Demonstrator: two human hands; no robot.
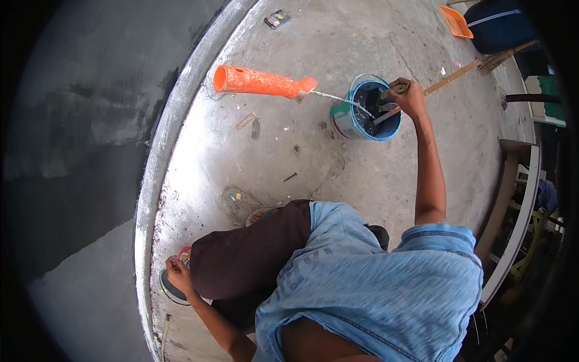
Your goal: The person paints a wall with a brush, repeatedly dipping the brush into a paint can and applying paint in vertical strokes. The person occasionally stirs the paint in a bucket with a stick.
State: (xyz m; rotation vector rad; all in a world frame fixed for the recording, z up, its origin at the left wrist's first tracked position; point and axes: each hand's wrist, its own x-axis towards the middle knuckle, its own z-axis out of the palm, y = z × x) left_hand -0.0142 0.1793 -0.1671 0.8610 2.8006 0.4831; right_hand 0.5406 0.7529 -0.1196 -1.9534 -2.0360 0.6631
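My right hand (409, 97) grips the handle of a paintbrush (390, 100) over a paint can (342, 118) with a blue rim. The brush's head is down inside the can, above dark paint. An orange roller handle (258, 82) with a paint-crusted metal rod leans out of the can to the left, and a wooden stick (393, 111) also stands in it. At the lower left my left hand (179, 273) is beside my knee, its fingers drawn together near a round dark lid or container (171, 287) and a pink-rimmed item (184, 254). Whether it holds anything cannot be made out.
A wall (90, 158) with dark and lighter grey paint rises at the left, with a pale rounded curb (156, 172) along its foot. A small box (277, 19), a nail-like piece (290, 177), an orange dustpan (456, 21) and a broom (495, 61) lie farther out. A wooden frame (515, 226) stands right.
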